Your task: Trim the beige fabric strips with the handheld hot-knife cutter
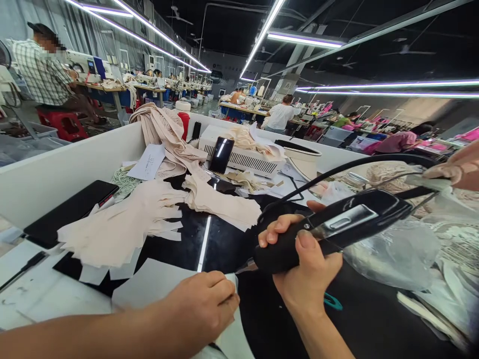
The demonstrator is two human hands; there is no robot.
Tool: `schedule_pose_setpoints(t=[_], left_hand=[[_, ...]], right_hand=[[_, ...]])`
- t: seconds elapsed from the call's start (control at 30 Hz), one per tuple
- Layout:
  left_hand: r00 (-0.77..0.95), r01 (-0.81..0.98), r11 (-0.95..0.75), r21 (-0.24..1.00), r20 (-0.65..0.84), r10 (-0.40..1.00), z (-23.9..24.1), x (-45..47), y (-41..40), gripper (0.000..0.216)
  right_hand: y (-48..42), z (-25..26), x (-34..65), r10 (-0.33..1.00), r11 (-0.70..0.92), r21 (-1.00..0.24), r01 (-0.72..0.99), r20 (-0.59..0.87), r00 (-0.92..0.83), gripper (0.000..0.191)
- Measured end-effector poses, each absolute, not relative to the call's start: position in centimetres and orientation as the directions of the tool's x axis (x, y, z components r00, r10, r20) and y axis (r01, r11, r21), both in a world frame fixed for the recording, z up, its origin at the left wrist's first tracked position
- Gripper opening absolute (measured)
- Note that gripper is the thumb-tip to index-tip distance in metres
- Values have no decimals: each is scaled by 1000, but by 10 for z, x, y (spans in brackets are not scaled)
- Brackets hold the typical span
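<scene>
My right hand (299, 259) is wrapped round a black corded hand tool (337, 227) with a metal tip that points down to the left. The tip meets a pale piece of fabric (149, 286) lying on the black glossy worktop (220, 239). My left hand (204, 304) is closed, knuckles up, pressing on that pale piece right beside the tool tip. The tool's black cable (355, 164) arcs up and off to the right. What the left fingers pinch is hidden under the hand.
A stack of beige fabric pieces (119, 227) lies to the left, more beige cloth (168, 134) behind. A black phone (71, 212), a white box (243, 154), clear plastic bags (396, 249) and lace at right. Another person's hand (456, 167) at far right. Workers sit at sewing tables behind.
</scene>
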State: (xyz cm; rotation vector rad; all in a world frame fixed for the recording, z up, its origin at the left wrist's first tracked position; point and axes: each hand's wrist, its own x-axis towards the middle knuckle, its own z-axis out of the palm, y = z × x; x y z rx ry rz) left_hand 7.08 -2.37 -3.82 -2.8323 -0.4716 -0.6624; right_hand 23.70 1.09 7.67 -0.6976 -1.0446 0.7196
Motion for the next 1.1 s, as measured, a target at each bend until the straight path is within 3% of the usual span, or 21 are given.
schedule_pose_setpoints(t=[0.5,0.83,1.1], left_hand=[[805,363,-930,-51,520,286,-28,69,-25,18],[772,427,-888,-169,579,261,-18,62,-34,20],[753,476,-867,-146,578,315,-16,55,-39,23]], right_hand=[[9,71,234,792,591,-789,-169,528,307,41],[7,68,233,786,602,-782,-161,545,292,44],[8,65,233,767,633,-753,-179,580,273,42]])
